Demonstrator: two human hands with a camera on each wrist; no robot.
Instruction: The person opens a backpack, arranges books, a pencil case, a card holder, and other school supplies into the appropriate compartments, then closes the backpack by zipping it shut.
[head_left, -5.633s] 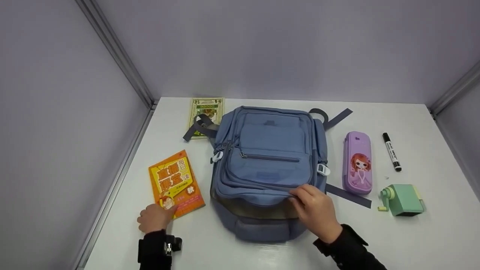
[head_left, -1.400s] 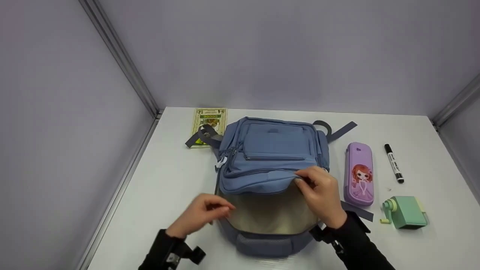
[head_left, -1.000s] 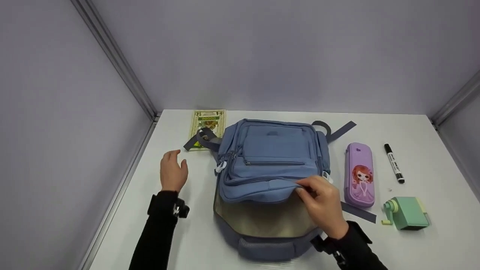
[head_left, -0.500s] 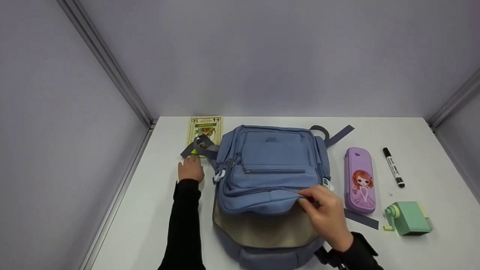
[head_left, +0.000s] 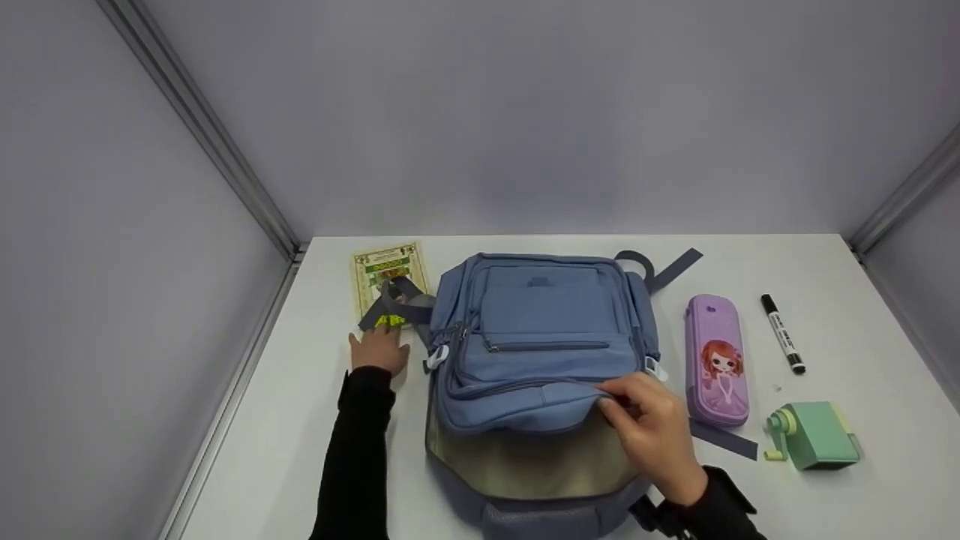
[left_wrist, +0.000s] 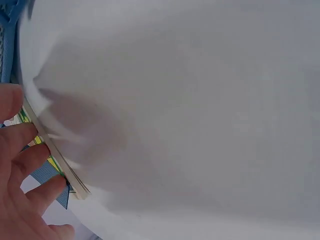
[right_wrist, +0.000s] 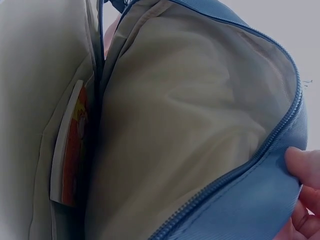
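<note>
A blue backpack (head_left: 555, 300) lies on the table with its main compartment unzipped. My right hand (head_left: 651, 431) pinches the edge of its front flap (right_wrist: 250, 200) and holds it raised. An orange book (right_wrist: 72, 145) stands inside the compartment in the right wrist view. To the backpack's left, my left hand (head_left: 379, 349) reaches a green-and-cream book (head_left: 371, 262) at its near edge. In the left wrist view its extended fingers (left_wrist: 37, 155) press on the cover by the edge. A dark strap (head_left: 409, 311) of the backpack crosses that book and hides part of its cover.
To the right of the backpack lie a purple pencil case (head_left: 716, 315) with a cartoon girl and a black-and-white marker (head_left: 782, 334). A green hand-crank pencil sharpener (head_left: 821, 435) stands nearer the front right. Grey walls (head_left: 525, 120) enclose the table's back and sides.
The orange book has gone from the table into the backpack, whose flap is lifted higher. My left hand has reached the green-and-cream book, which has turned and shifted slightly left.
</note>
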